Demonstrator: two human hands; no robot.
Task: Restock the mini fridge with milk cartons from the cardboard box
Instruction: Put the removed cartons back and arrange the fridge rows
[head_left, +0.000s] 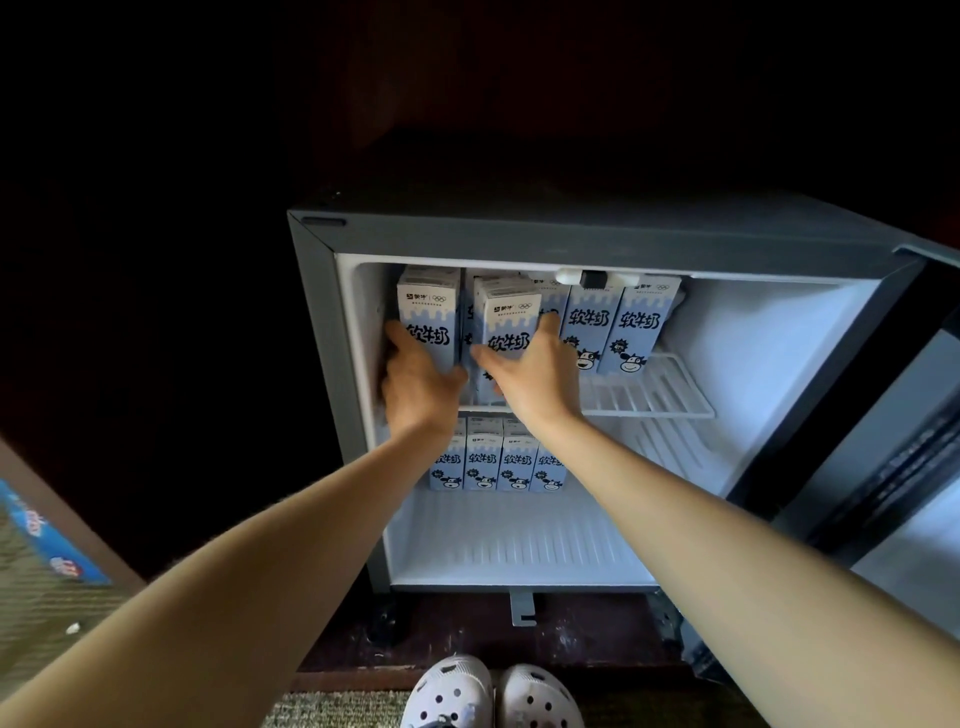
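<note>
The mini fridge (571, 234) stands open, its inside lit. On the upper wire shelf (670, 395) stand several blue-and-white milk cartons. My left hand (418, 384) grips the leftmost carton (429, 312) at its lower part, against the fridge's left wall. My right hand (535, 371) grips the carton beside it (506, 317), thumb on one side and fingers on the other. Two more cartons (618, 325) stand to the right on the same shelf. Below, a row of several cartons (498, 462) stands at the back left of the lower level.
The fridge door (883, 467) hangs open at the right. A cardboard box with blue print (41, 535) shows at the left edge on the carpet. My two white clogs (493, 693) are in front of the fridge. The surroundings are dark.
</note>
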